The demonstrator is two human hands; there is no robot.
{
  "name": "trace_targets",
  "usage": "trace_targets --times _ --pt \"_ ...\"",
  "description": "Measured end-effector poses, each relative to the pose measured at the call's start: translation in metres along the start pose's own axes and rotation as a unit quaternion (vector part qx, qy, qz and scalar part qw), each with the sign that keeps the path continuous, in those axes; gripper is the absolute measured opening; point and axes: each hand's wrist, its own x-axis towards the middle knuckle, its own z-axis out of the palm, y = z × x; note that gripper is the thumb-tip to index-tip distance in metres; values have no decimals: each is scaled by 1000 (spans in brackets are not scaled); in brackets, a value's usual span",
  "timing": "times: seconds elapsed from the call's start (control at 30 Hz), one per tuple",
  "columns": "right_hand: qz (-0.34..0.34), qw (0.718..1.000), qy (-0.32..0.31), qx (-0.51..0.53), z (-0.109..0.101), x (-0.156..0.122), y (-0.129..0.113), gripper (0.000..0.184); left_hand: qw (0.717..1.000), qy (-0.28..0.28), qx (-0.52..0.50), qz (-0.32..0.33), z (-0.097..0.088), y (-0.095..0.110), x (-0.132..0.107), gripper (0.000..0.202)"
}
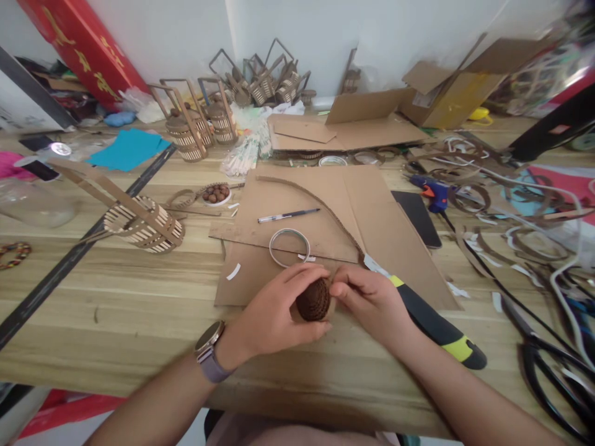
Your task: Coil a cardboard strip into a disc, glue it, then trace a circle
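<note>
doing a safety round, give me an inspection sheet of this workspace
Surface: wooden tabletop, partly covered by cardboard sheets.
Job's things: coiled brown piece in hand; brown strip curving over the cardboard.
Clutter: black-and-yellow knife beside the right forearm; scissors at lower right; pen and white ring on the cardboard; glue gun at right.
Grips: left grip holds the coiled brown piece; right grip is at its edge, contact unclear.
Cables: white cable winding through the right side; its ends are unclear.
Surroundings: woven baskets, open box and pale wall behind.
</note>
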Motion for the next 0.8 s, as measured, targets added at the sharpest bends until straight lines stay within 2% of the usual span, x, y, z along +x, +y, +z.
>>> trace_targets --times 0.13,0.23,0.3,0.4,0.5,0.67,0.8 --pt "5 995 42 -91 -3 7 6 37 994 88 -21 -56 -7 1 0 53" --pt "-65 979 19 -191 1 15 9 18 981 150 -63 -103 -14 0 1 50" --pt "-122 959 -6 -257 6 19 11 19 974 169 -97 -115 -17 -1 2 48" --pt "-176 916 -18 -360 15 25 15 25 973 171 -112 -112 -18 -1 3 49" --pt "-179 884 -6 -432 26 32 19 24 976 159 -106 -103 -16 -1 2 51" --pt "-191 873 6 -450 32 37 19 18 982 132 -106 -83 -16 1 0 58" --pt "-219 865 59 -447 17 31 12 18 991 85 -61 -81 -18 4 -1 66"
